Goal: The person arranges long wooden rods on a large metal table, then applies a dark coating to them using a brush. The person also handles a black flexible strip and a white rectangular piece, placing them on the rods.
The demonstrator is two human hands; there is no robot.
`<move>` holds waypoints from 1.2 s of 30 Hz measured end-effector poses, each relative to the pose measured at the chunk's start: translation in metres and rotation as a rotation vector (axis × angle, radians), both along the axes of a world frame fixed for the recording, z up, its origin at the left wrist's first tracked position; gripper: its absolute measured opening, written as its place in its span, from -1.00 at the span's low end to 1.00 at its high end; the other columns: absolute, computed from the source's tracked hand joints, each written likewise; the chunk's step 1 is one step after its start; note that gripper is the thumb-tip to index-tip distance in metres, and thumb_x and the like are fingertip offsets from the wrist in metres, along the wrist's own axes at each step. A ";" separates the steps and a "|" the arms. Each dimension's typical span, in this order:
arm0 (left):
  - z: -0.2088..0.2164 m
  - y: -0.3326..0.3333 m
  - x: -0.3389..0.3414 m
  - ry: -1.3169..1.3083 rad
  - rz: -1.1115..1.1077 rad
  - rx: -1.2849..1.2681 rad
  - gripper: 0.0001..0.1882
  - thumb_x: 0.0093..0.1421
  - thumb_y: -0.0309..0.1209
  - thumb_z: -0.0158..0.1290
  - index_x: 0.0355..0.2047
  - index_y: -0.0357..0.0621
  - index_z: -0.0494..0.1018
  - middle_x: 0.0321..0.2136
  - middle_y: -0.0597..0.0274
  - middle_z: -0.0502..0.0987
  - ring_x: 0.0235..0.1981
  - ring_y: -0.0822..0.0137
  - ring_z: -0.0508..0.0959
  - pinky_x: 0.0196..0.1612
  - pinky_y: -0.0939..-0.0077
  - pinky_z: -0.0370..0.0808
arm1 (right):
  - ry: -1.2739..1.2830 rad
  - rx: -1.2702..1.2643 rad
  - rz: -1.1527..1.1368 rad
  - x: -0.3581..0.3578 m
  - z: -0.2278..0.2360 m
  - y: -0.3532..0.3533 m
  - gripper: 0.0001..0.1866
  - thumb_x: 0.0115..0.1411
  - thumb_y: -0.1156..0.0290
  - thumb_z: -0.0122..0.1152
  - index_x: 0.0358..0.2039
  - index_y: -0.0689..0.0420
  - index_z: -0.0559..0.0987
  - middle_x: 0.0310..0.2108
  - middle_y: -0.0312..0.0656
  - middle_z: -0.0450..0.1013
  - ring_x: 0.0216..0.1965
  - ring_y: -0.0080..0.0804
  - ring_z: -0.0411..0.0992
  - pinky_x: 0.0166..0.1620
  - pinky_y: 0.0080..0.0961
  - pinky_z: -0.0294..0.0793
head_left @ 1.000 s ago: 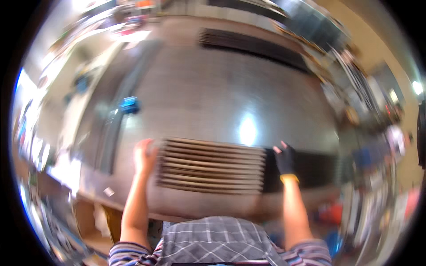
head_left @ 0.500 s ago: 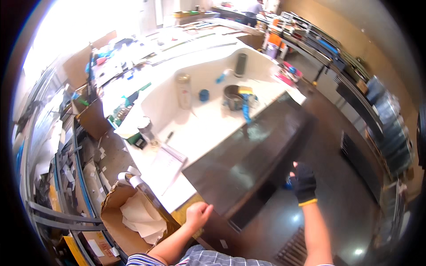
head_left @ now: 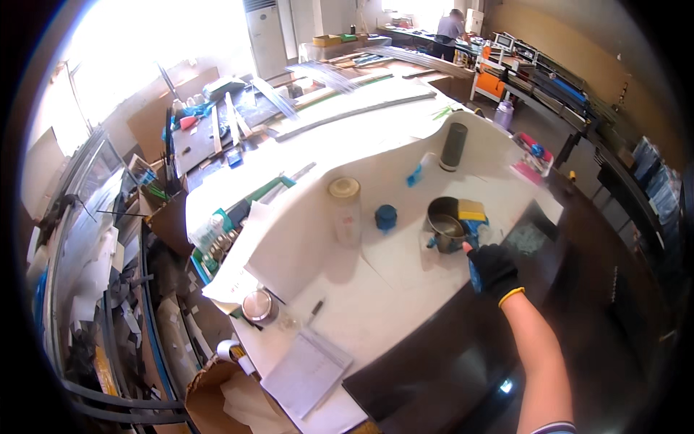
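My right hand (head_left: pixel 496 270), in a black glove with bare fingertips and a yellow cuff, reaches over the white table to the near side of a metal cup (head_left: pixel 446 223). Its fingers are closed round a small blue object (head_left: pixel 474 276), mostly hidden, so its kind does not show. Just beyond the thumb, a tool with a yellow head (head_left: pixel 472 210) and a blue part rests against the cup's right side. Under my forearm lies a dark glossy panel (head_left: pixel 426 354) along the table's near edge. My left hand is out of view.
Along the raised white rim stand a tall pale bottle (head_left: pixel 346 213), a blue cap (head_left: pixel 386 217) and a dark cylinder (head_left: pixel 453 147). Nearer are a lidded jar (head_left: pixel 259 307), a pen (head_left: pixel 316 311) and a notepad (head_left: pixel 306 372). A cardboard box (head_left: pixel 210 387) sits below left. Another person (head_left: pixel 450 32) stands far back.
My right hand has moved forward from beyond the dark panel's near side to the cup, the blue object still in it. My left hand has left the view. The view has shifted.
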State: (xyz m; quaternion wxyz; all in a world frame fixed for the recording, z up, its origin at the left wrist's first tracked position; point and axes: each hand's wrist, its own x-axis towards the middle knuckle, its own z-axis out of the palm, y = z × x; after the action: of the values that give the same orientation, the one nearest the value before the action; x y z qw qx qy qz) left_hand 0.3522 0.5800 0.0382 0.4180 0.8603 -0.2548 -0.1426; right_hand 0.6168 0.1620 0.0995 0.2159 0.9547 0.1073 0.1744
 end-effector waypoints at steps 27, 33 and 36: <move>-0.004 -0.004 0.038 0.562 -0.539 0.188 -0.54 0.24 0.00 -0.11 -0.47 -0.10 0.56 -0.48 0.01 0.56 -0.37 -0.03 0.56 -0.25 0.11 0.48 | -0.144 1.425 -0.710 0.088 0.027 -0.020 -0.69 0.04 0.16 0.12 -0.54 0.18 0.57 -0.48 0.01 0.54 -0.38 -0.09 0.51 -0.24 -0.26 0.49; -0.007 -0.005 0.027 0.733 -0.670 0.338 -0.51 0.26 0.02 -0.16 -0.44 -0.10 0.57 -0.45 0.00 0.57 -0.34 -0.05 0.57 -0.21 0.10 0.48 | -0.097 1.207 -0.744 0.088 0.032 0.006 -0.61 0.03 0.08 0.04 -0.47 0.18 0.60 -0.33 0.12 0.52 -0.23 0.07 0.48 -0.14 -0.17 0.45; -0.009 -0.006 0.024 0.775 -0.711 0.397 -0.49 0.27 0.03 -0.18 -0.42 -0.11 0.58 -0.43 -0.01 0.58 -0.32 -0.06 0.57 -0.19 0.09 0.48 | -0.089 1.233 -0.744 0.086 0.038 0.008 -0.59 0.03 0.07 0.02 -0.41 0.18 0.60 -0.29 0.14 0.51 -0.19 0.09 0.46 -0.09 -0.16 0.43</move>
State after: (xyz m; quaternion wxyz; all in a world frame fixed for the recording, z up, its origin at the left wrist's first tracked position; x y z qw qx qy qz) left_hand 0.3762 0.5736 0.0297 0.2371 0.6681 -0.3251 -0.6258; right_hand 0.7029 0.1699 0.1376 -0.3128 0.8682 -0.3518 0.1569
